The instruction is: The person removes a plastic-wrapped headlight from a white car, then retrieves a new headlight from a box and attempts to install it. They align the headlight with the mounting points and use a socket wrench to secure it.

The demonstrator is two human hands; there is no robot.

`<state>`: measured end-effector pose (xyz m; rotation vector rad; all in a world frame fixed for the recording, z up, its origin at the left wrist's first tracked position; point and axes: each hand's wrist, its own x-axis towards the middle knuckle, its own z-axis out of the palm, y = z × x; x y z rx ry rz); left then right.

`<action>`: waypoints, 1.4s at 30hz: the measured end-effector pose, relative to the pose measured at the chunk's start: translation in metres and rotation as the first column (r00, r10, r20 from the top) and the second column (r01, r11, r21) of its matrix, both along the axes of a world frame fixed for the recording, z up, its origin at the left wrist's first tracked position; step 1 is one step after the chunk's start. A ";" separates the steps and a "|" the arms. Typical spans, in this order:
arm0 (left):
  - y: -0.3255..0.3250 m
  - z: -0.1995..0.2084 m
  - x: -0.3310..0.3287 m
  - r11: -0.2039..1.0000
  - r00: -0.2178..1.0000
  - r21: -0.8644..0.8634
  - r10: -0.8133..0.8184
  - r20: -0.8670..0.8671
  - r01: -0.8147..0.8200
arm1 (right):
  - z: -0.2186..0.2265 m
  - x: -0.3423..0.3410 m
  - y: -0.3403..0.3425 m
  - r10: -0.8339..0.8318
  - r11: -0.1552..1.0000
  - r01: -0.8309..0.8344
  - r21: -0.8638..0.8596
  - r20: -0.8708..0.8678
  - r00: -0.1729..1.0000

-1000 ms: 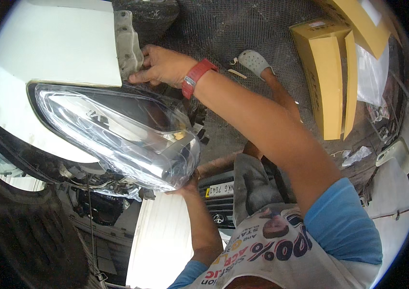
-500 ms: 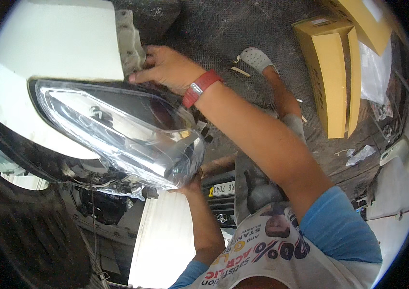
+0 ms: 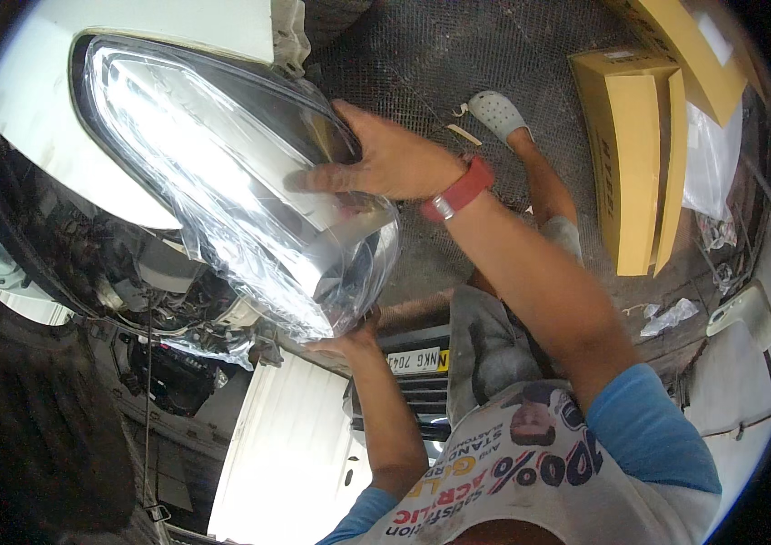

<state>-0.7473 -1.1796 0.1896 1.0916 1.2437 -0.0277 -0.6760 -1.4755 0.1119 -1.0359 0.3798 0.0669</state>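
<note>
A large car headlight (image 3: 249, 173) with a clear lens, wrapped in thin clear film, lies along the edge of the white body panel (image 3: 186, 23). My right hand (image 3: 385, 154), with a red watch at its wrist, grips the headlight's right side. Its thumb rests over the lens, and the other fingers reach along the outer edge, partly hidden. At the near end, my left hand (image 3: 349, 341) supports the headlight from below, its fingers mostly hidden behind it. Beyond the headlight, a pale metal bracket (image 3: 289, 36) projects from the panel's edge.
The open engine bay (image 3: 122, 272) lies to the left. Yellow-brown cardboard boxes (image 3: 631, 163) and clear plastic (image 3: 711, 168) are at right. My foot in a pale clog (image 3: 497, 113) stands on the dark textured floor mat (image 3: 404, 54). Another vehicle's grille (image 3: 404, 395) shows below.
My right hand has left the metal bracket and come back onto the headlight's side. My left hand stays at the near end. The view has shifted, with the panel higher in the picture.
</note>
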 end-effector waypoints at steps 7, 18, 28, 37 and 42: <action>0.001 0.000 -0.009 0.996 0.996 0.026 -0.089 -0.017 0.090 | 0.008 0.013 0.011 -0.122 0.992 0.121 -0.023 -0.028 0.992; -0.001 0.004 -0.010 0.987 0.986 0.042 -0.151 -0.068 0.154 | 0.013 0.007 0.014 -0.152 0.988 0.152 -0.010 -0.085 0.985; -0.029 0.010 -0.005 0.977 0.976 0.069 -0.194 -0.097 0.201 | 0.026 -0.001 0.007 -0.222 0.975 0.221 -0.016 -0.059 0.973; 0.012 -0.008 -0.004 0.982 0.981 0.044 -0.179 -0.075 0.182 | -0.013 0.020 -0.001 -0.335 0.928 0.354 0.116 -0.153 0.930; 0.010 -0.009 -0.001 0.986 0.986 -0.011 -0.167 -0.007 0.167 | -0.021 0.033 -0.006 -0.399 0.892 0.425 0.155 -0.176 0.900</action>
